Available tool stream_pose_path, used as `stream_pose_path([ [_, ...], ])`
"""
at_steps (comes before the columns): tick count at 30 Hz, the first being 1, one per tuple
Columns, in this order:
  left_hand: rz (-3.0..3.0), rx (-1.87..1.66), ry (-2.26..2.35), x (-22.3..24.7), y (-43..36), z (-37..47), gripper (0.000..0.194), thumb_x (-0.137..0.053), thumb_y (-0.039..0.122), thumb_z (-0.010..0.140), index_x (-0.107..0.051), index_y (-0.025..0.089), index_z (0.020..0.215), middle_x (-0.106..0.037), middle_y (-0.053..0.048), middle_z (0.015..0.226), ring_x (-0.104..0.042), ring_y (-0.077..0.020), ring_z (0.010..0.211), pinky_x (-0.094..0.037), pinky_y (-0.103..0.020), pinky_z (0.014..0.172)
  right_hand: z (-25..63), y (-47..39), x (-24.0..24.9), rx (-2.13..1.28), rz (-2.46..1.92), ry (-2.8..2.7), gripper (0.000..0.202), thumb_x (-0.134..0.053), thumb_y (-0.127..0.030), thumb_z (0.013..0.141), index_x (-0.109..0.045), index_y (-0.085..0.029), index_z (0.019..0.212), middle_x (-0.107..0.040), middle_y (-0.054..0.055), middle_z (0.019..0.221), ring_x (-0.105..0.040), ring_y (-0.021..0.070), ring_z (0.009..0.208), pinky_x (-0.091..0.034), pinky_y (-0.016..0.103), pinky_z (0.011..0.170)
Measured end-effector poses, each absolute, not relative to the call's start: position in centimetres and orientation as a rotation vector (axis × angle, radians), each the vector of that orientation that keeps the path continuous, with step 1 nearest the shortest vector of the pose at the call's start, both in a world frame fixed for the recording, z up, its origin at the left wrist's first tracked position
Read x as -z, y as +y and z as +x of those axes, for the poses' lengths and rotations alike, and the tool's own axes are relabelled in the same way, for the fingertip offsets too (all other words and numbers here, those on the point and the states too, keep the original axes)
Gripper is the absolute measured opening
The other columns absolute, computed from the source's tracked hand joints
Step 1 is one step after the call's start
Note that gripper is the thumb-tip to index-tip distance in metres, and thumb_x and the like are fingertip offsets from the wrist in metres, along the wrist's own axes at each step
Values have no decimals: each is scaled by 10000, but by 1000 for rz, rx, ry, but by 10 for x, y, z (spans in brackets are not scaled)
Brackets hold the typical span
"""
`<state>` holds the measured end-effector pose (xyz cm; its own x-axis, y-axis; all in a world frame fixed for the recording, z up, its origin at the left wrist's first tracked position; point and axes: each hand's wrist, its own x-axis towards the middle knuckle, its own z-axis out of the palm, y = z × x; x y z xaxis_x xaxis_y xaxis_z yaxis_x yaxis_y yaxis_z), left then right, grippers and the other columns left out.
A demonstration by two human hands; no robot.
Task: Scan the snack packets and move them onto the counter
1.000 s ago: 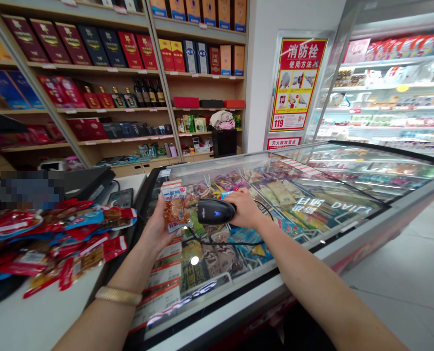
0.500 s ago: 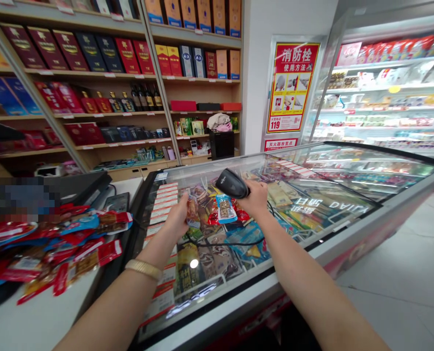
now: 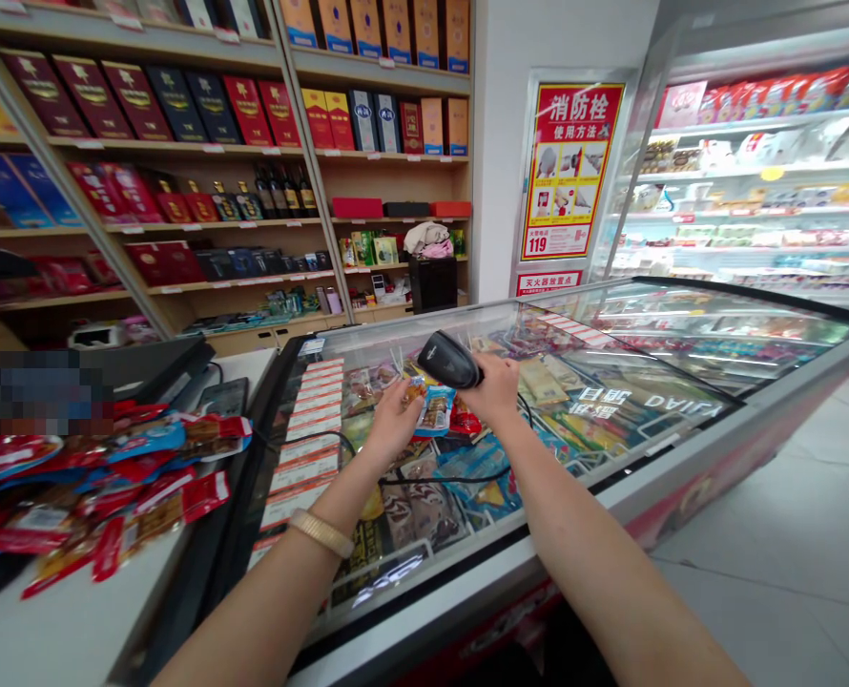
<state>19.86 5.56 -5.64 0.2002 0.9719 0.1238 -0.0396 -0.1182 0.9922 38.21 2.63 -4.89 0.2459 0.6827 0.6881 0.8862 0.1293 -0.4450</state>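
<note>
My right hand (image 3: pixel 497 389) is wrapped round the handle of a black barcode scanner (image 3: pixel 447 359), its head tilted up to the left over the freezer's glass top (image 3: pixel 403 336). Just left of it and lower, my left hand (image 3: pixel 396 418) has its fingers closed on a small snack packet (image 3: pixel 416 387), mostly hidden by them. Beside those fingers, under the scanner, a blue-edged snack packet (image 3: pixel 436 414) lies on the glass. Red packets (image 3: pixel 465 418) show behind it. A black cable (image 3: pixel 460 480) loops over the glass below both hands.
On the white counter (image 3: pixel 120 615) at left lies a heap of red and blue snack packets (image 3: pixel 145 468). A phone (image 3: pixel 225 397) rests behind them. Frozen goods show through the glass. Boxed bottles fill the back shelves (image 3: pixel 202 227); a lit chiller (image 3: pixel 768 181) stands at right.
My left hand has moved right with its packet, from the glass's left part to beside the blue-edged packet. The scanner in my right hand has shifted slightly left.
</note>
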Motion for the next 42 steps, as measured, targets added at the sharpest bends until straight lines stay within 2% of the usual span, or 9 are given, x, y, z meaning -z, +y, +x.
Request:
stream_pose_path([
  [3, 1811, -1210, 1115, 49, 44, 162, 436, -795, 185, 641, -743, 222, 1072, -619, -139, 1374, -434, -343, 1420, -245, -458, 1231, 381, 26, 49, 273, -1643, -1520, 267, -657, -318, 745, -738, -221, 980, -757, 107, 1023, -646, 306, 999, -332, 402, 899],
  [9, 2130, -1111, 1432, 41, 21, 46, 454, -756, 259, 613, -732, 261, 1066, -623, -132, 1385, -498, -409, 1349, -237, -531, 1228, 377, 25, 50, 267, -1621, -1566, 261, -680, -333, 736, -741, -224, 965, -771, 96, 1006, -651, 298, 990, -319, 398, 878],
  [13, 2241, -940, 1693, 38, 16, -33, 435, -657, 284, 602, -723, 260, 1031, -667, -158, 1309, -582, -470, 1239, -364, -610, 1133, 375, 26, 51, 272, -1600, -1601, 278, -679, -351, 744, -743, -222, 982, -777, 97, 1018, -655, 294, 993, -313, 400, 888],
  [17, 2255, -780, 1912, 39, 9, -75, 361, -658, 352, 613, -714, 256, 956, -696, -190, 1239, -621, -496, 1168, -447, -625, 1046, 374, 27, 54, 281, -1574, -1622, 304, -682, -350, 739, -745, -225, 1008, -777, 103, 1034, -658, 293, 995, -308, 396, 886],
  [21, 2165, -922, 1897, 43, 1, -75, 304, -716, 398, 599, -706, 296, 885, -756, -127, 1116, -642, -457, 1145, -480, -563, 1028, 373, 27, 56, 294, -1560, -1655, 306, -689, -368, 743, -741, -231, 1012, -773, 97, 1012, -653, 289, 991, -307, 379, 868],
  [26, 1985, -1066, 1869, 42, -5, -68, 255, -768, 295, 530, -715, 307, 780, -775, -96, 958, -682, -419, 1028, -529, -468, 957, 373, 28, 57, 282, -1550, -1679, 267, -685, -355, 734, -739, -232, 965, -773, 83, 938, -658, 273, 945, -310, 372, 863],
  [31, 1704, -1183, 1869, 32, -10, -58, 116, -746, 216, 667, -738, 293, 753, -662, -47, 610, -704, -352, 767, -577, -390, 681, 370, 27, 56, 278, -1551, -1694, 272, -688, -360, 731, -737, -225, 961, -774, 89, 952, -661, 270, 942, -311, 368, 857],
  [36, 1026, -1357, 1336, 11, -6, -9, 88, -670, 94, 807, -702, 172, 831, -746, -86, 817, -728, -210, 739, -605, -270, 642, 367, 26, 56, 279, -1553, -1701, 251, -684, -349, 731, -741, -229, 944, -776, 89, 955, -660, 266, 940, -310, 368, 856],
  [42, 632, -1216, 1069, -2, 27, 57, 195, -500, 21, 860, -673, 99, 908, -739, -119, 844, -741, -201, 739, -633, -288, 642, 366, 27, 58, 251, -1542, -1735, 276, -716, -332, 713, -743, -237, 971, -779, 86, 992, -657, 268, 948, -312, 382, 869],
])
